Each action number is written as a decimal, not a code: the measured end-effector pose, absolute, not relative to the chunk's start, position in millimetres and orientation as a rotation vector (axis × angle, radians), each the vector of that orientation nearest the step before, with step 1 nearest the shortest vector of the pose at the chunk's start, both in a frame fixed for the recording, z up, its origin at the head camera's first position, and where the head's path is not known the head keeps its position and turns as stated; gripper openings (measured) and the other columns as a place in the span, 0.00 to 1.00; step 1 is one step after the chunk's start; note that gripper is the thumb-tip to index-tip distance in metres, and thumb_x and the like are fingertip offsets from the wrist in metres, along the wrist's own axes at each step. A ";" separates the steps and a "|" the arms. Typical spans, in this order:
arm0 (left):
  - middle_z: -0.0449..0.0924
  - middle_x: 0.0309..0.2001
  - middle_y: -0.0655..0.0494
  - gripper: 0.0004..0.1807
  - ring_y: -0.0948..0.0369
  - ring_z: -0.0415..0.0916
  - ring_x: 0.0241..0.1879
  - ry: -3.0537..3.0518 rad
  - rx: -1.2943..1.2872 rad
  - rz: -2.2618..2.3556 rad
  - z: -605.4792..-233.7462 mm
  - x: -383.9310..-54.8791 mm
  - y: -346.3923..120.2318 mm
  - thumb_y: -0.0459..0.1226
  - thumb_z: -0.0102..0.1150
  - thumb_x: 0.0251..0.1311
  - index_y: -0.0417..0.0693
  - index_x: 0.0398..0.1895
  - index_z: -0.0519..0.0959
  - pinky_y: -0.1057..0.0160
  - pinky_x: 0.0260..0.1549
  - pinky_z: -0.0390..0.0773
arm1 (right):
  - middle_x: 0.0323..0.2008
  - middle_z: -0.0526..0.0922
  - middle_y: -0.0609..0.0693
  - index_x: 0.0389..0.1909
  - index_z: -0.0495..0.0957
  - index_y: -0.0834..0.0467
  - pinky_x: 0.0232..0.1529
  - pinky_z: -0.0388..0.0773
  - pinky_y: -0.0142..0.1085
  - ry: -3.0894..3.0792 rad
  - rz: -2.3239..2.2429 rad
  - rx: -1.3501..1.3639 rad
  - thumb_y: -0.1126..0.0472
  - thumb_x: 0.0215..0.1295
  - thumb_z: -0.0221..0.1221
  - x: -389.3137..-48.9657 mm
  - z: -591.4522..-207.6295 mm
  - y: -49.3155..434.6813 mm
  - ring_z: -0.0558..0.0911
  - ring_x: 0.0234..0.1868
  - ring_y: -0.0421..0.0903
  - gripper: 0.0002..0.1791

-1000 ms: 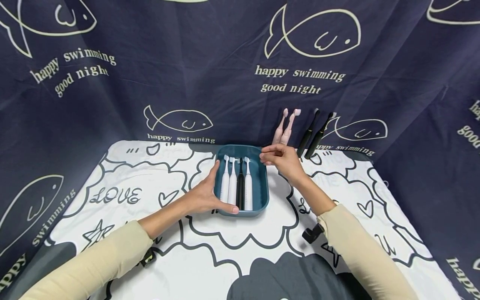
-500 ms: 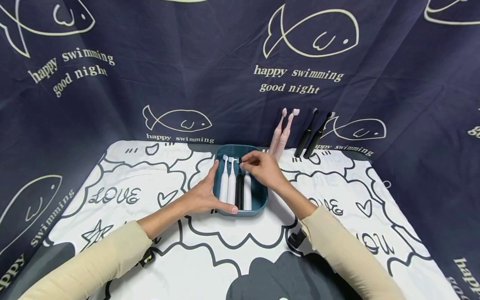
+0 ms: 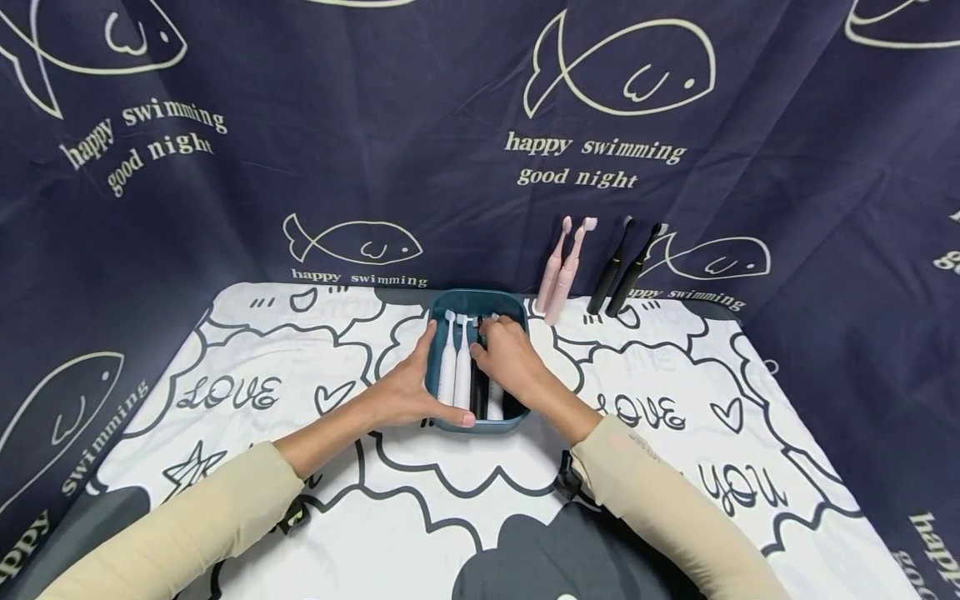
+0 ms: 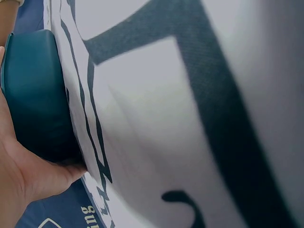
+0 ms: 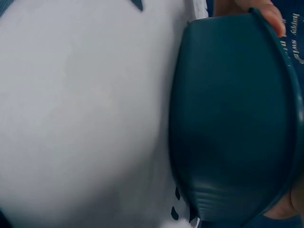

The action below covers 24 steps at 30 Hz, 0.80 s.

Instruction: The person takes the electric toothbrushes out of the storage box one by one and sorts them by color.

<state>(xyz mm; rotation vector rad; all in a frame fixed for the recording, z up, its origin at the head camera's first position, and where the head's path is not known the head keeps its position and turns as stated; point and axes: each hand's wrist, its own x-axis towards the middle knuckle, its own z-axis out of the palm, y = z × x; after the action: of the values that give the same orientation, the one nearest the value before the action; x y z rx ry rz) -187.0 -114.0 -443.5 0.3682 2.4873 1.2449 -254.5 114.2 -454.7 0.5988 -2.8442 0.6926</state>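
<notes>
A teal tray (image 3: 527, 392) holds several electric toothbrushes lying side by side. My left hand (image 3: 405, 392) grips its left side, the thumb over the front rim; in the left wrist view, that hand (image 4: 28, 175) wraps around the end of the tray (image 4: 38, 95). My right hand (image 3: 510, 354) reaches into the tray from the right, its fingers and thumb pinching the neck of the black electric toothbrush (image 3: 480, 396). Two white electric toothbrushes (image 3: 454, 375) lie left of it. Another white toothbrush (image 3: 495, 403) lies to its right, its middle hidden beneath my right hand.
Behind and right of the tray, two pink electric toothbrushes (image 3: 561, 287) lean upright against the dark blue fish-print curtain (image 3: 450, 150). Two black ones (image 3: 628, 283) lean just right of those. A white patterned cloth (image 3: 300, 392) covers the table.
My right hand has left the pink toothbrushes at the back, moved left and down into the tray, and closed at the black toothbrush. My left hand has kept its hold on the tray.
</notes>
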 end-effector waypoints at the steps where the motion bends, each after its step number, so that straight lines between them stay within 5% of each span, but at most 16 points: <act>1: 0.46 0.94 0.40 0.95 0.40 0.57 0.90 2.486 0.369 1.251 -443.8 -187.1 -114.1 0.67 0.92 0.40 0.67 0.94 0.23 0.35 0.86 0.64 | 0.47 0.88 0.65 0.51 0.89 0.68 0.48 0.88 0.58 -2.845 0.643 0.593 0.57 0.77 0.68 -257.0 -459.7 114.0 0.88 0.48 0.59 0.16; 5: 0.48 0.93 0.38 0.94 0.39 0.59 0.89 2.489 0.382 1.261 -444.4 -187.1 -114.2 0.66 0.92 0.41 0.64 0.94 0.23 0.36 0.85 0.65 | 0.49 0.86 0.71 0.49 0.88 0.70 0.46 0.85 0.65 -2.839 0.483 0.575 0.57 0.76 0.68 -254.0 -462.2 108.3 0.86 0.46 0.67 0.17; 10: 0.47 0.93 0.39 0.94 0.40 0.57 0.90 2.493 0.379 1.257 -443.9 -186.7 -114.0 0.66 0.92 0.40 0.64 0.94 0.24 0.37 0.86 0.65 | 0.64 0.81 0.82 0.42 0.90 0.74 0.66 0.84 0.63 -2.904 0.366 0.585 0.58 0.81 0.64 -234.1 -439.7 100.6 0.83 0.58 0.76 0.20; 14: 0.45 0.94 0.40 0.95 0.40 0.56 0.90 2.500 0.385 1.255 -443.6 -187.4 -113.9 0.66 0.92 0.40 0.64 0.94 0.23 0.36 0.86 0.65 | 0.73 0.76 0.81 0.44 0.92 0.73 0.75 0.80 0.59 -2.972 0.265 0.589 0.58 0.85 0.59 -224.8 -428.5 96.4 0.79 0.67 0.75 0.22; 24: 0.45 0.94 0.40 0.95 0.41 0.55 0.90 2.498 0.376 1.257 -443.4 -186.9 -113.8 0.66 0.92 0.39 0.65 0.95 0.25 0.37 0.86 0.64 | 0.57 0.85 0.71 0.42 0.89 0.71 0.69 0.81 0.57 -3.012 0.389 0.567 0.58 0.84 0.59 -226.8 -427.3 96.6 0.80 0.57 0.68 0.19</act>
<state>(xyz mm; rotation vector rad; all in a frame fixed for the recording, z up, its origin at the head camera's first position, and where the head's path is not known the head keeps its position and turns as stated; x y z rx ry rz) -186.9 -113.8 -443.4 0.3756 2.4984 1.2571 -226.8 96.6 -427.3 0.5672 -3.0120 0.3888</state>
